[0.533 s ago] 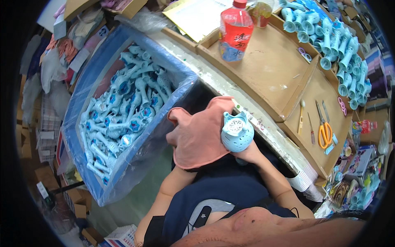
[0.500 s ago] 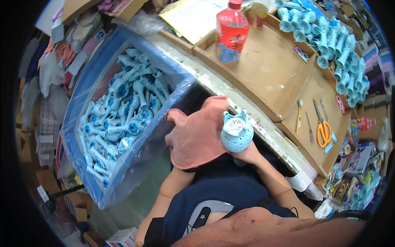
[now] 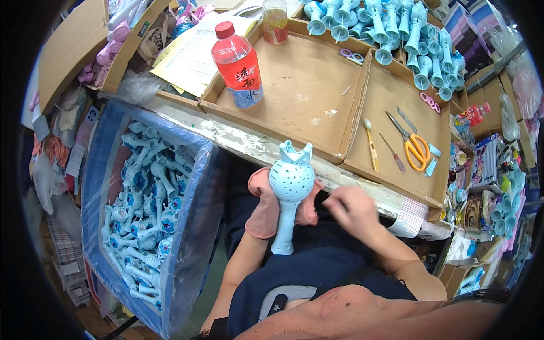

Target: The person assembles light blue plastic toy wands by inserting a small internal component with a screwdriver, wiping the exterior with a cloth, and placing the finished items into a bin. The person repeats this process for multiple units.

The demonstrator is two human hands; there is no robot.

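Observation:
A light-blue plastic wand-shaped toy (image 3: pixel 292 180) stands nearly upright before my body. Its round head is dotted with small holes, a crown-like rim tops it, and its handle points down toward me. My left hand, hidden inside a salmon-pink cloth (image 3: pixel 264 212), grips the toy from behind, with cloth showing on both sides. Just right of the toy and apart from it is my right hand (image 3: pixel 356 211). Its fingers are bent and blurred by motion, and I cannot make out anything in them.
Left of me, a blue plastic-lined bin (image 3: pixel 209 164) holds many similar wands. Shallow cardboard trays (image 3: pixel 309 90) on the bench carry a red-labelled bottle (image 3: pixel 238 71), orange-handled scissors (image 3: pixel 416 150), a brush (image 3: pixel 372 144) and a screwdriver (image 3: pixel 394 153). More blue parts (image 3: pixel 379 28) are piled behind.
My right hand has let go of the toy and moved off to its right. The cloth-covered left hand now holds the toy, turned upright with its handle visible. The view has shifted.

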